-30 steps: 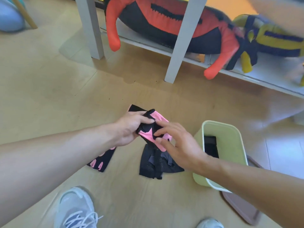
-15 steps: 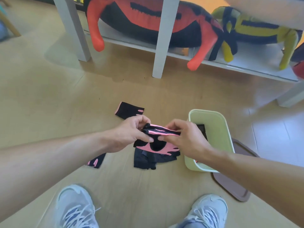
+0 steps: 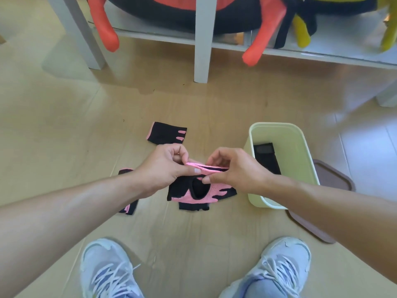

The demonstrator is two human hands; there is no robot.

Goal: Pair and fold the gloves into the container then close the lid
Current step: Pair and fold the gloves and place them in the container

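Observation:
A pink and black fingerless glove (image 3: 202, 187) hangs above the floor, pinched at its pink top edge by my left hand (image 3: 166, 168) and my right hand (image 3: 233, 168). Under it a black glove (image 3: 193, 206) lies on the floor, mostly hidden. Another pink and black glove (image 3: 166, 133) lies flat farther away. A fourth glove (image 3: 129, 206) shows on both sides of my left forearm. The pale green container (image 3: 281, 130) stands open to the right, with a black glove (image 3: 267, 157) inside. Its brown lid (image 3: 330, 179) lies on the floor beside it.
A white shelf unit (image 3: 202, 39) with its legs stands ahead, holding red, black and yellow plush toys (image 3: 184, 11). My two pale sneakers (image 3: 109, 269) are at the bottom of the view on the wooden floor.
Both hands have lifted the pink and black glove off the floor pile and turned it, now pinching its top edge. The view has tilted down toward my feet.

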